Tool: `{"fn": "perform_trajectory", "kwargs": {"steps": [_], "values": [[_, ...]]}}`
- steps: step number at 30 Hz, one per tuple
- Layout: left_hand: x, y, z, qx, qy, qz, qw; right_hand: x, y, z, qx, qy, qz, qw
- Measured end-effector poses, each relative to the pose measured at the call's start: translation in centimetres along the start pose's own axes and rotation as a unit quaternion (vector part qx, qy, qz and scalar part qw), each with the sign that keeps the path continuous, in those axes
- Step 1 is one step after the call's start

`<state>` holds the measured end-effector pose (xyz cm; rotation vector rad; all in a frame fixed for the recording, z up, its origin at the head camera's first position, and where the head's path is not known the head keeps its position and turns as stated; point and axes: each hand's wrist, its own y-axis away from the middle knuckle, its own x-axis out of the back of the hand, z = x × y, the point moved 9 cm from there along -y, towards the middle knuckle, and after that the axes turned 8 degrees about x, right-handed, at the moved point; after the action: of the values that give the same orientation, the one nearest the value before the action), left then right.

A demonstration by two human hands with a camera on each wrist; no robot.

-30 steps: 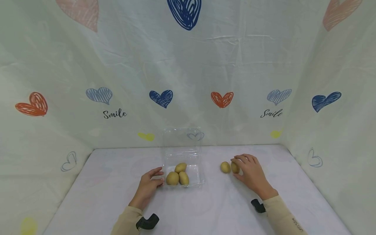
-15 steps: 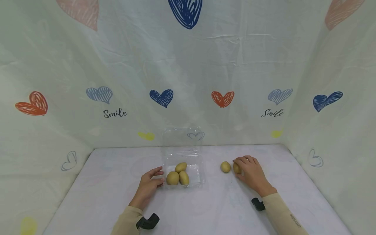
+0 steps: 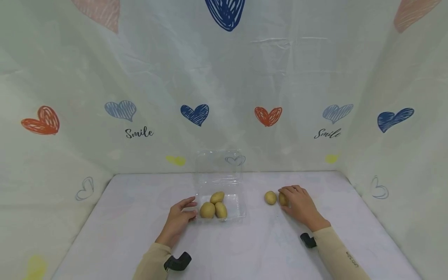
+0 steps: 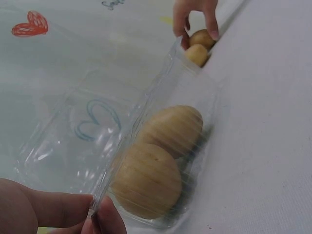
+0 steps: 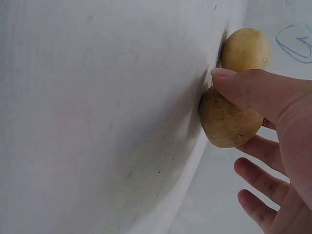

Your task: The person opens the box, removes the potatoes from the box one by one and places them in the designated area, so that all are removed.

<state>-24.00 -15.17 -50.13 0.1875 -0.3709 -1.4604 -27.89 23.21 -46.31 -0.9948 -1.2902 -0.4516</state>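
A clear plastic clamshell box (image 3: pixel 235 202) lies with its lid raised at the back, and three potatoes (image 3: pixel 207 210) sit in its left part. At the box's left edge is my left hand (image 3: pixel 176 221); in the left wrist view its thumb and fingers (image 4: pixel 63 208) pinch the rim. My right hand (image 3: pixel 300 206) holds a potato (image 5: pixel 228 119) on the table to the right of the box, thumb on one side and fingers on the other. Just left of that one lies another loose potato (image 3: pixel 270 197). The hand partly hides the held potato in the head view.
The table (image 3: pixel 238 252) has a white cover. Behind it and at both sides hangs a pale curtain (image 3: pixel 224 77) printed with hearts and words. Black wrist mounts (image 3: pixel 177 261) stick out near both sleeves.
My right hand has shifted slightly right with its potato, widening the gap to the neighbouring potato a little. The left hand stays at the box's edge. The head view has tilted slightly.
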Motion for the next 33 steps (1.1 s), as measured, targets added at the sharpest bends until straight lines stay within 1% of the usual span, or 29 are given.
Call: {"fn": "perform_trajectory", "kwargs": {"steps": [9,15,22,27,30,33], "values": [[-0.1,0.0,0.2,-0.001,0.003,-0.003,1.0000,-0.4,0.0,-0.1,0.000,-0.005,-0.017,0.9998],[-0.1,0.1,0.3,-0.002,0.007,-0.004,1.0000,0.5,-0.4,-1.0,0.005,-0.008,-0.011,0.9999],[0.0,0.1,0.1,0.000,0.014,-0.004,0.9999,1.9,-1.2,-3.9,0.027,-0.029,0.010,0.9992],[0.0,0.1,0.1,0.000,0.016,-0.004,0.9999,2.5,-1.9,-6.8,0.070,-0.031,0.029,0.9966],[-0.1,0.0,0.1,0.000,0.016,-0.004,0.9999,2.4,-2.3,-8.3,0.092,-0.030,0.033,0.9948],[-0.1,0.0,0.1,0.002,0.017,-0.005,0.9998,2.2,-2.8,-9.3,0.099,-0.031,0.028,0.9942]]}}
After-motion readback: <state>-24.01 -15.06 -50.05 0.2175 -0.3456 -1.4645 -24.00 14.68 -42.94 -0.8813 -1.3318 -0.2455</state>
